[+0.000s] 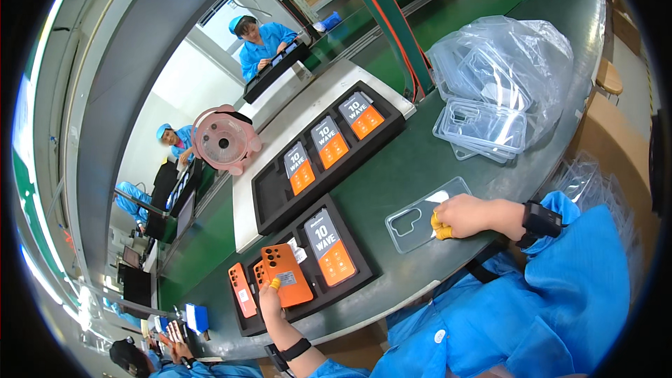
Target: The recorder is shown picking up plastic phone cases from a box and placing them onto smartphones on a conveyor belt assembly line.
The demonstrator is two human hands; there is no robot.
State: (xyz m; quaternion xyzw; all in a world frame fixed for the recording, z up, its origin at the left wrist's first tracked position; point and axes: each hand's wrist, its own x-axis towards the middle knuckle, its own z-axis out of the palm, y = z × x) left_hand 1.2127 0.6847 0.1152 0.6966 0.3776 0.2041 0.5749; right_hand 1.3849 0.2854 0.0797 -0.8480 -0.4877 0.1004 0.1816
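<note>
My left hand (271, 301), a yellow finger cot on one finger, grips the lower edge of an orange smartphone (292, 274). The phone's back faces up, showing camera lenses and a pale label. It is over a black tray (359, 276), where another orange phone (242, 290) and a phone with a grey and orange front film (329, 248) lie. On the green bench, my right hand (458, 216) pinches the edge of a clear phone case (408, 222) with fingers in yellow cots. My fingers hide part of that case's near side.
A second black tray (269, 199) holds several film-covered phones. Clear cases (483, 126) are stacked beside a plastic bag of cases (514, 63) at the right. A pink fan (224, 141) stands behind the trays. Co-workers in blue sit at the far side and lower left.
</note>
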